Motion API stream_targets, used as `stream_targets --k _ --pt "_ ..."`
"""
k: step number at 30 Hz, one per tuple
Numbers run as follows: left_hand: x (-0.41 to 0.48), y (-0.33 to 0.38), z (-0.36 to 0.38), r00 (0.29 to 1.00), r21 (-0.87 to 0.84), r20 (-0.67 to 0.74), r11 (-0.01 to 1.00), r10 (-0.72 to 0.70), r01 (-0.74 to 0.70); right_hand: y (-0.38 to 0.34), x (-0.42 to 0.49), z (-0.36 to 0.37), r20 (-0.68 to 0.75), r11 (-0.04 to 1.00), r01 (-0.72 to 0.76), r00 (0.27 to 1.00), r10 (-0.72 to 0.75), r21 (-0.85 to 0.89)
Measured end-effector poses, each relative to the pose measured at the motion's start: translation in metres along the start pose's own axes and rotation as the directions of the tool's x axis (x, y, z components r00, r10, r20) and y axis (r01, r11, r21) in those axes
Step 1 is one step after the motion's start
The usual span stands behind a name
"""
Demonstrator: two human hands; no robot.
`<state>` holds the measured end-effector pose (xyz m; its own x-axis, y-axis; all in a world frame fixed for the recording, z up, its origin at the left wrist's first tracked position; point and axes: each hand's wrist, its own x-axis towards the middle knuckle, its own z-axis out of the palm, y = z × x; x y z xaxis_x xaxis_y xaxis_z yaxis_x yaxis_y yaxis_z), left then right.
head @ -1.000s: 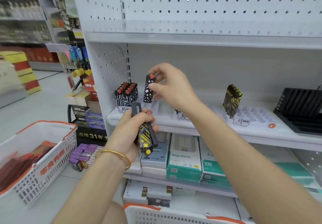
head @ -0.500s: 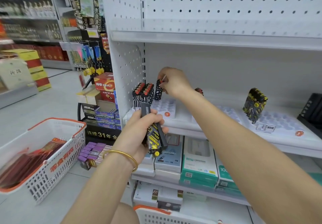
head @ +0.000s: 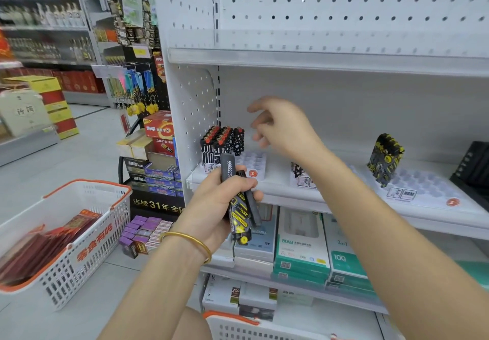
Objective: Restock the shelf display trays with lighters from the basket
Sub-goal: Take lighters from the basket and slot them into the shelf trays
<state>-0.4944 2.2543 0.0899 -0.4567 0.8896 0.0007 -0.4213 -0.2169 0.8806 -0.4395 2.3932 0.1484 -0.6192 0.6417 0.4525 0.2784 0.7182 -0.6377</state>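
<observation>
Black-and-yellow lighters (head: 239,207) gripped in the left hand (head: 211,207) — right hand (head: 285,128) hovers, fingers loosely spread.

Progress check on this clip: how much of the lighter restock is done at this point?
Done: red-topped lighters stand at the back of the left tray, a yellow-black cluster in the right tray. In hand: the left hand grips a bundle of lighters; the right hand hovers open and empty by the left tray. Left: most sockets in both trays are bare.
</observation>
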Motion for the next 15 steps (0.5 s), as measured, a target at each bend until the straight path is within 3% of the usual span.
stream_targets --k 3,8,12,15 --pt "-0.002 -0.003 0.010 0.999 -0.047 -0.001 0.998 0.037 -0.037 -0.001 -0.051 -0.019 0.074 0.977 -0.070 0.996 0.056 0.200" --pt "-0.005 -0.014 0.037 0.998 -0.083 0.039 0.995 0.055 -0.051 0.011 -0.112 -0.037 0.363 0.863 -0.312 0.917 0.165 0.397" --pt "-0.005 -0.027 0.060 0.997 -0.085 0.045 0.994 0.066 -0.062 0.025 -0.131 -0.052 0.311 0.822 -0.329 0.930 0.195 0.466" --pt "-0.004 -0.036 0.072 0.995 -0.057 0.038 0.994 0.091 -0.089 0.037 -0.140 -0.068 0.215 0.853 -0.301 0.950 0.228 0.426"
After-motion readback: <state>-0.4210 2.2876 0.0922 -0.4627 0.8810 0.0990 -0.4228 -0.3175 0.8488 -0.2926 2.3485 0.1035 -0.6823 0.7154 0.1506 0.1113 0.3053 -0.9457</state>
